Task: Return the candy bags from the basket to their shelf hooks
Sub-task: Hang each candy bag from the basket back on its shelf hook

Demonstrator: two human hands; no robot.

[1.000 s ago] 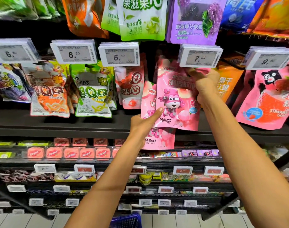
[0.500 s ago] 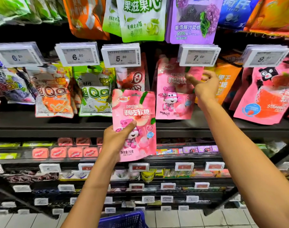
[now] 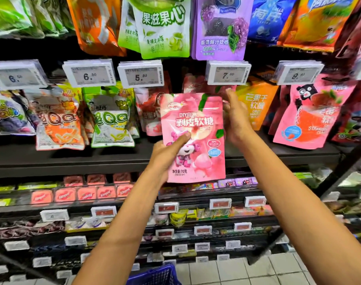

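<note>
Holding a pink candy bag (image 3: 196,130) up to the display, a person works at the middle of a hanging row, seen from the head camera. The bag sits just below the 7.00 price tag (image 3: 226,74) and in front of more pink packs (image 3: 193,85) hanging there, well above the front edge of the dark shelf (image 3: 72,159). The left hand (image 3: 167,153) grips the bag's lower left side, with the thumb pressed across the printed cartoon and the fingers hidden behind. The right hand (image 3: 237,118) rests against the upper right edge, fingers reaching up towards the tag. Whether it pinches the corner or only steadies it cannot be told. The blue basket (image 3: 155,274) shows at the bottom edge of the view, by the floor.

The hook itself is out of sight behind the tag, so the likeliest slip is the bag's top missing the hook tip and sliding off. The left hand's low grip leaves the top free to flop, which would make that worse. A push in the wrong spot could also nudge the orange bag (image 3: 257,103) just to the right, or put the bag on a neighbouring hook.

The bag stands close to upright, its long axis vertical. Its top edge points at the tag and its printed face is turned to the camera.
</note>
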